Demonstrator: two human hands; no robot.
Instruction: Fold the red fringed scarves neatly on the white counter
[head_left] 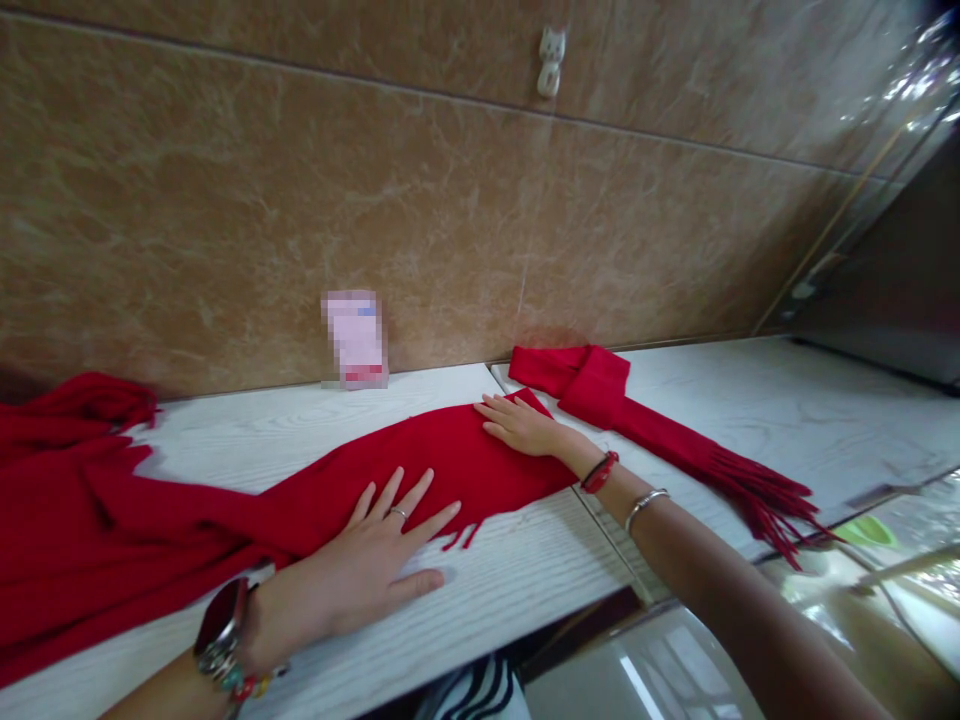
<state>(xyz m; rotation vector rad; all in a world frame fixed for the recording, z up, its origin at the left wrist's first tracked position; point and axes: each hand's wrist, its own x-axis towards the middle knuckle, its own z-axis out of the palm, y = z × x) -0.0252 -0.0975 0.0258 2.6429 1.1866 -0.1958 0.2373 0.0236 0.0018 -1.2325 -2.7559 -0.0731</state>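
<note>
White counter, both hands flat, fingers spread on red scarf

The red scarf is running off the left edge, its end out of view, and the left hand and right hand are lying flat over patches of it. A pink item against the wall is showing only as pixelated blur. Striped cloth is being cut off by the bottom edge.

- A white wood-grain tabletop meets a second white top on its right.
- A long red scarf lies stretched across both.
- A small pink item, blurred, stands at the back.
</note>
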